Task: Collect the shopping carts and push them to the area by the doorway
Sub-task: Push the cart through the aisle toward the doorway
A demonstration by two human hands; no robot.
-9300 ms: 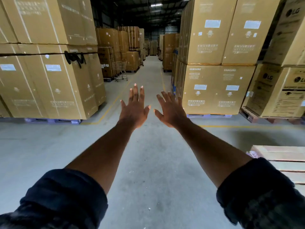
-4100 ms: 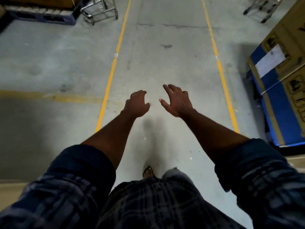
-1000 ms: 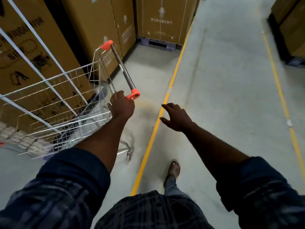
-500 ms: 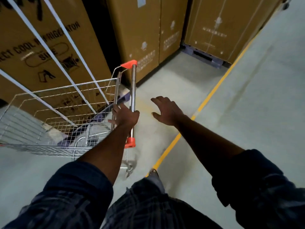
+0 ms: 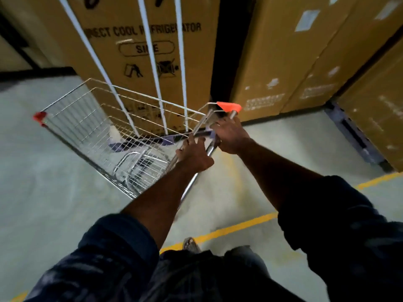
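Note:
A silver wire shopping cart [image 5: 93, 129] with orange corner caps stands on the concrete floor in front of me, its basket pointing to the left. Its metal handle bar [image 5: 210, 149] runs from an orange end cap at the upper right down toward me. My left hand [image 5: 193, 154] is closed around the lower part of the bar. My right hand [image 5: 230, 135] is closed around the upper part, just below the orange cap. The basket looks empty.
Tall cardboard refrigerator boxes [image 5: 148, 51] bound with white straps stand right behind the cart, with more boxes [image 5: 294, 62] on a blue pallet [image 5: 353, 136] to the right. A yellow floor line [image 5: 239, 227] crosses near my foot. Open floor lies to the left.
My right hand has moved onto the handle bar and closed on it. The cart has swung so that its basket points left, and the view has turned toward the boxes.

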